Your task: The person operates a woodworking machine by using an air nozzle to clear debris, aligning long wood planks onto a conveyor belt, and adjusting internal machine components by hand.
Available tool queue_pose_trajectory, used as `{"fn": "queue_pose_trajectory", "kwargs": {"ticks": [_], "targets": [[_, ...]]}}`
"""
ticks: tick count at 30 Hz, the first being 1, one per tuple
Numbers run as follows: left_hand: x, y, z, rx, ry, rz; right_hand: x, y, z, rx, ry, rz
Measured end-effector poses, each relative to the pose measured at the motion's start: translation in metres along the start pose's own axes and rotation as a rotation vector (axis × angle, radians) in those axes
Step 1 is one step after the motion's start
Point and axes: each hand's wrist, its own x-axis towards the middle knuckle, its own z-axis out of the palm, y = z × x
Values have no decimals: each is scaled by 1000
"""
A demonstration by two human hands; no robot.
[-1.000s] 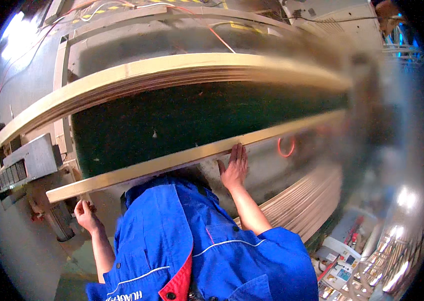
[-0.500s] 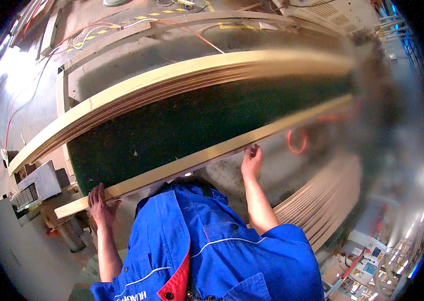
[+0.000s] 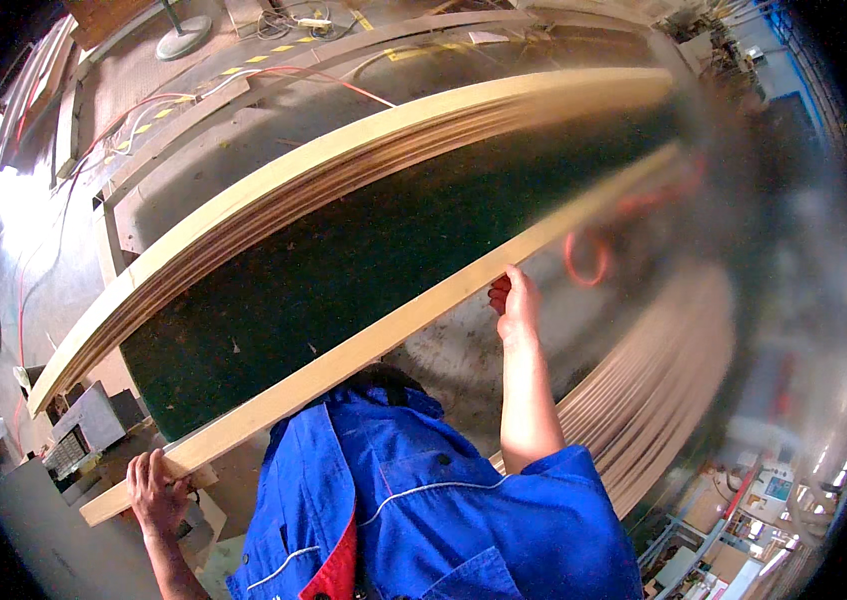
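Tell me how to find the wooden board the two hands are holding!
Find the big dark green flat surface in the middle. Along its near edge runs a long, thin, pale wooden board, gripped by the left hand near one end and the right hand further along. Unlike the stacked pale boards beyond, it is single.

1. One view only: a head-worn fisheye, looking steeply down over the wearer's blue jacket (image 3: 423, 510) at six o'clock.
2. It faces the green-topped bench (image 3: 363, 270), close by, running from eight to two o'clock.
3. Straight edges bend near the rim; the right side is blurred.
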Motion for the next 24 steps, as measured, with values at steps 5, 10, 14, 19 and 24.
{"fn": "queue_pose_trajectory", "kwargs": {"ticks": [5, 10, 14, 19, 24], "targets": [[-10, -12, -14, 86, 1, 63, -8, -12, -2, 199, -55, -4], [-18, -18, -15, 160, 31, 108, -12, -28, 2, 148, -39, -46], [-24, -21, -15, 198, 118, 142, -11, -42, 4, 21, 19, -84], [-30, -29, -11, 252, 166, 171, -9, -44, 12, -151, 134, -143], [-31, -35, -1, 262, 212, 158, -9, -38, 16, -159, 203, -137]]}}
